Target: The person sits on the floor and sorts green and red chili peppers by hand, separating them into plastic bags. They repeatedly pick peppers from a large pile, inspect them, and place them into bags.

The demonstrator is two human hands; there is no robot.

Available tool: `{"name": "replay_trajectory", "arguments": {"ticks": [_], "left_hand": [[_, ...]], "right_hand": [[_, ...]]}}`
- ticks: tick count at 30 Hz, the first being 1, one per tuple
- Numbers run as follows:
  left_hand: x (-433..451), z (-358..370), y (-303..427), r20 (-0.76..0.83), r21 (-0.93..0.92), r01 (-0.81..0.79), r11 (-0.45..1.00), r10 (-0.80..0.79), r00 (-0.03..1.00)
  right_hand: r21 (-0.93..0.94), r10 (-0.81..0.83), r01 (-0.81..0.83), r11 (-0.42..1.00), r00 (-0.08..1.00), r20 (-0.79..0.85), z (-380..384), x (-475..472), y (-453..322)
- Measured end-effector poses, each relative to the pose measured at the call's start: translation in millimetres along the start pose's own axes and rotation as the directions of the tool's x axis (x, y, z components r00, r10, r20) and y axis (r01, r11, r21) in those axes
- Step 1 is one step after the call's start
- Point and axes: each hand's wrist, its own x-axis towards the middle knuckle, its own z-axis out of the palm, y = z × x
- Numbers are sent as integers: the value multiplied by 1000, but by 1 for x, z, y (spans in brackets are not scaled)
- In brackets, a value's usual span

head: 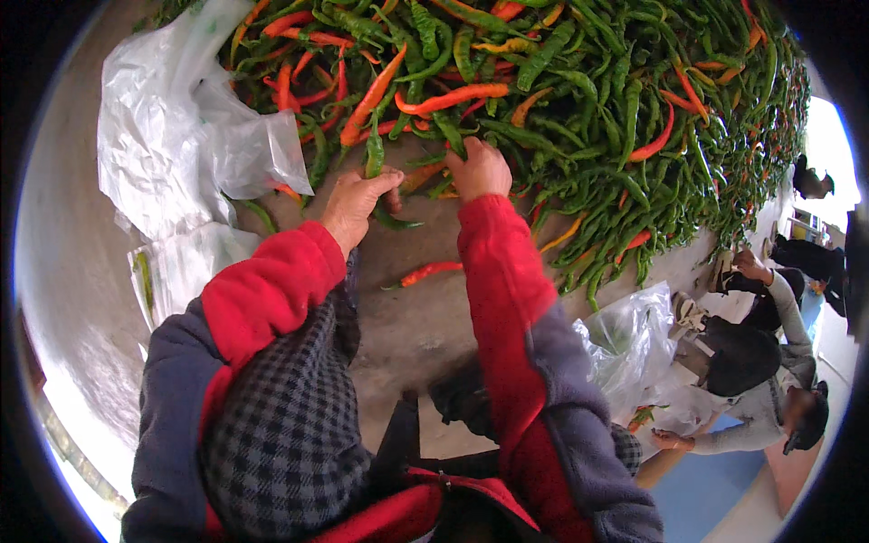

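Note:
My left hand (363, 198) is closed around a green chili pepper (375, 151), whose one end sticks up past the thumb; another green pepper (396, 220) shows just below the fingers. To its right, my right hand (478, 168) reaches to the near edge of a large heap of green and red chili peppers (577, 115), its fingertips at a green pepper (449, 134). Whether it grips that pepper cannot be told. Large red peppers (451, 99) lie just beyond both hands. A single red pepper (430, 273) lies on the concrete floor between my forearms.
Clear plastic bags (156, 136) lie on the floor at the left, beside the heap. Another clear bag (628, 332) stands at the right, near a seated co-worker (747, 380) with peppers by one hand. More people are farther off at the right edge.

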Motion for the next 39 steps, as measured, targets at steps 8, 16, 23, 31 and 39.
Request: {"name": "replay_trajectory", "arguments": {"ticks": [8, 16, 23, 31, 39], "left_hand": [[-7, 20, -2, 134, -81, 178, 981, -166, 977], [-8, 16, 3, 123, -102, 80, 992, -67, 990], [-12, 35, 4, 88, -228, 173, 958, -156, 984], [-6, 21, -4, -64, -39, 53, 998, -55, 996], [-8, 21, 7, 56, -87, 14, 996, -9, 998]], "right_hand": [[143, -336, 323, 936, 939, 78, -40, -89, -15], [-477, -87, 40, 878, 993, -78, -57, 33, 72], [-219, -439, 389, 895, 858, -267, -50, -66, 1], [-93, 205, -232, 968, 950, -235, -1, 2, 28], [-108, 288, -291, 951, 957, -41, -12, 6, 47]]}}
